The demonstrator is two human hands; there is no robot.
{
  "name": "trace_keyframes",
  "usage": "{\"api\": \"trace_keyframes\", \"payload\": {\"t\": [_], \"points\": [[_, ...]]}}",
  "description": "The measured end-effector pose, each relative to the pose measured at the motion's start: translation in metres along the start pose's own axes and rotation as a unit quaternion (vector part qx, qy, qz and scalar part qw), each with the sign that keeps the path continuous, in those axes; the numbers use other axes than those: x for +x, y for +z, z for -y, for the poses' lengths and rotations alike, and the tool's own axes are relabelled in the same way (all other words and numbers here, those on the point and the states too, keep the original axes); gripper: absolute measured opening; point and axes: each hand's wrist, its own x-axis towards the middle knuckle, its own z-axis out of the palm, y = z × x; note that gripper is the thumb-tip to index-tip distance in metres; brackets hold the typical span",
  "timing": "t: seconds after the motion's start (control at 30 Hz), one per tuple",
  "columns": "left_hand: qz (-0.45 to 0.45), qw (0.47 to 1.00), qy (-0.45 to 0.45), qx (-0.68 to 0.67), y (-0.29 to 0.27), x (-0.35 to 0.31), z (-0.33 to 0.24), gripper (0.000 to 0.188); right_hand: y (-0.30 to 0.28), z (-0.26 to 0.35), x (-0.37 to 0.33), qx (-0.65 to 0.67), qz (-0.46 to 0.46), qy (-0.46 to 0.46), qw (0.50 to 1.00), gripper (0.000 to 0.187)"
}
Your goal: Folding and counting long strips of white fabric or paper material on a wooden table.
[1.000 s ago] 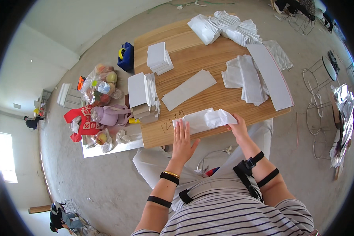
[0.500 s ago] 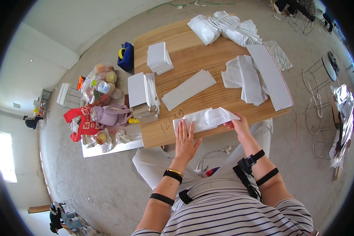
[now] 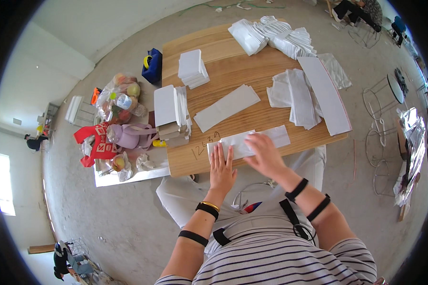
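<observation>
Wooden table (image 3: pixel 233 71) holds everything: at its near edge the left hand (image 3: pixel 222 169) lies flat, fingers spread, on the left end of a white folded sheet (image 3: pixel 276 137). Just right of it, the right hand (image 3: pixel 265 154) presses the sheet's middle, fingers extended and open.

Blue bag (image 3: pixel 152 65) by the table's far corner; pile of toys & fruit bags (image 3: pixel 115 124) on the floor; wire stools (image 3: pixel 384 142) at the side; gray floor (image 3: pixel 104 218).
</observation>
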Motion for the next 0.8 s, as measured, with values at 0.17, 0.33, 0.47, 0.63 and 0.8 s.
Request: {"api": "trace_keyframes", "payload": {"t": [0.17,0.33,0.47,0.63,0.8], "points": [[-0.006,1.0,-0.01,0.008,0.003,0.0,-0.001,0.101,0.047,0.008,0.007,-0.114,0.146,-0.009,0.983,0.085],[-0.021,0.998,-0.061,0.008,0.005,0.0,-0.001,0.101,0.05,0.008,0.007,-0.121,0.125,-0.018,0.985,0.087],[-0.042,0.992,-0.108,-0.048,0.004,-0.001,0.003,0.103,0.051,0.008,0.007,-0.133,0.127,-0.023,0.983,0.088],[-0.07,0.979,-0.099,-0.163,-0.014,-0.011,0.021,0.103,0.046,0.008,0.008,-0.112,0.151,-0.003,0.982,0.084],[-0.085,0.963,-0.057,-0.25,-0.036,-0.001,0.005,0.102,0.03,0.001,0.008,-0.056,0.112,0.02,0.992,0.078]]}}
